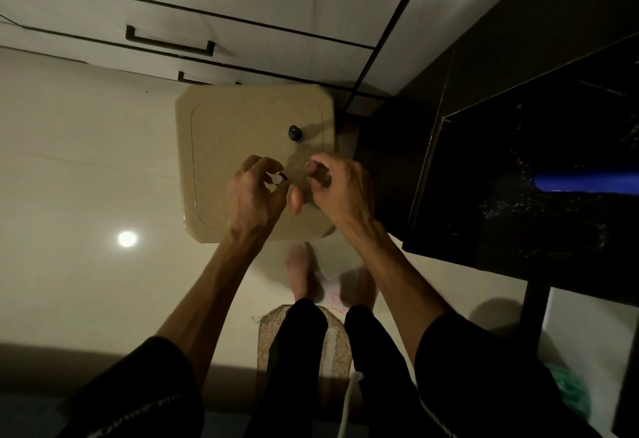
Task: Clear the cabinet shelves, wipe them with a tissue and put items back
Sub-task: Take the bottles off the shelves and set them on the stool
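A beige square stool [221, 126] stands on the floor in front of white drawers. One small bottle with a black cap [295, 134] stands upright on its seat, right of centre. My left hand [257, 192] hovers over the seat's near part, fingers curled around a small white and dark item [277, 178]. My right hand [340, 183] is beside it, fingers curled inward; whether it holds something small I cannot tell.
White drawers with dark handles [169, 42] run along the top. A black glossy counter [518, 168] fills the right side. My bare feet [301, 271] stand on a woven mat [268, 337] below the stool. Pale floor [86, 161] lies to the left.
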